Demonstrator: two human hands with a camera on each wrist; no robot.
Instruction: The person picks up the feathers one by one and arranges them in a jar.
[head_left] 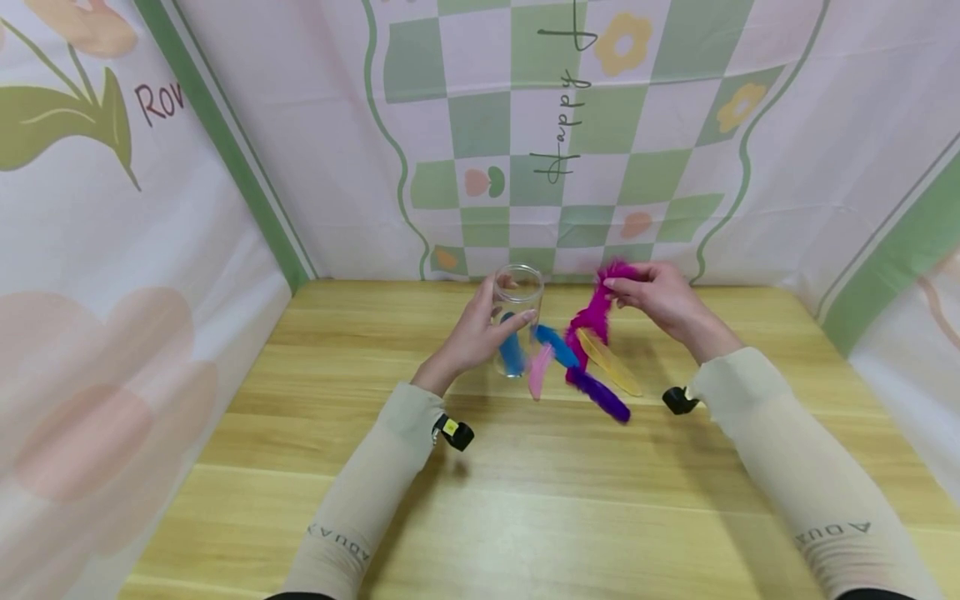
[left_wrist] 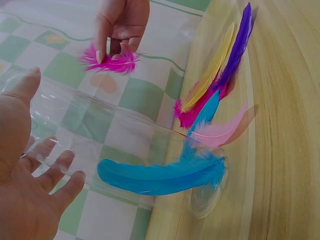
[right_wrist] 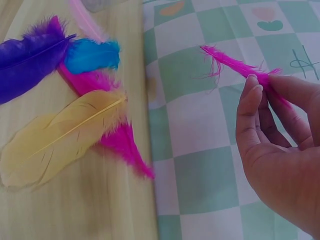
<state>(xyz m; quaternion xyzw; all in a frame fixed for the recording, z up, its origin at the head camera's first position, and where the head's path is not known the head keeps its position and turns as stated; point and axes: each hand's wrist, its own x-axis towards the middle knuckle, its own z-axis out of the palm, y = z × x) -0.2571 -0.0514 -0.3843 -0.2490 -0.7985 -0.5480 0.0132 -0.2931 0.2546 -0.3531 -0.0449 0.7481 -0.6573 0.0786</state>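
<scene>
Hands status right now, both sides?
Left hand: gripping the clear jar, blue feather inside.
Right hand: pinching a magenta feather between thumb and fingers.

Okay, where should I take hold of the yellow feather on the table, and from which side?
Probably pinch the yellow feather across its shaft on the broad half, which lies over bare tabletop; its fluffy end crosses a magenta feather. Come from your right, since the purple feather lies to its left.
</scene>
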